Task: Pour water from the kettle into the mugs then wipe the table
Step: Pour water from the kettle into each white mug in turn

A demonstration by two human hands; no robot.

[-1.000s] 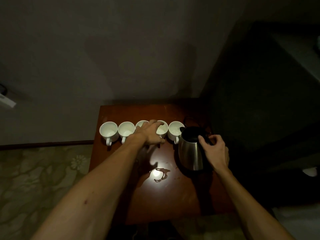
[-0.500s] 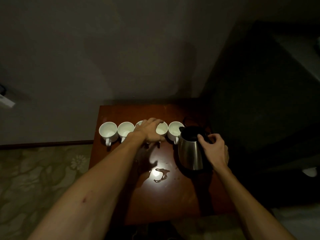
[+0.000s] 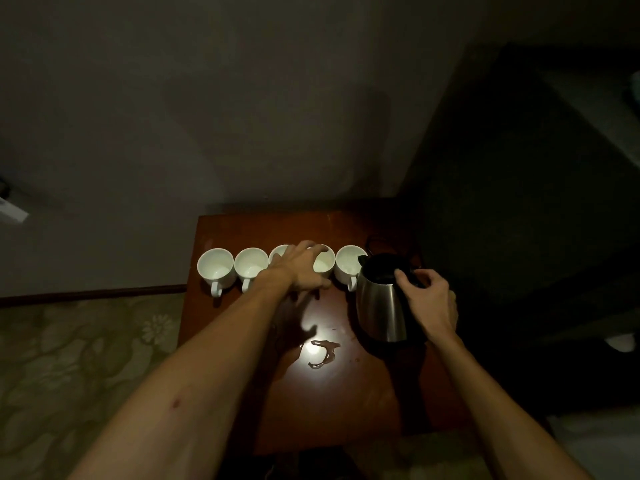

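Head view: third mug half behind left hand

Both forearms bare, reaching fwd from bottom of frame. Left hand stretched furthest out, palm down, back of hand up, fingers spread and bent over what's beneath, thumb toward the right. Whether it's gripping: can't tell. Right hand nearer and further right, wrist bent, fingers curled inward, thumb side up. Hands apart, not touching each other.
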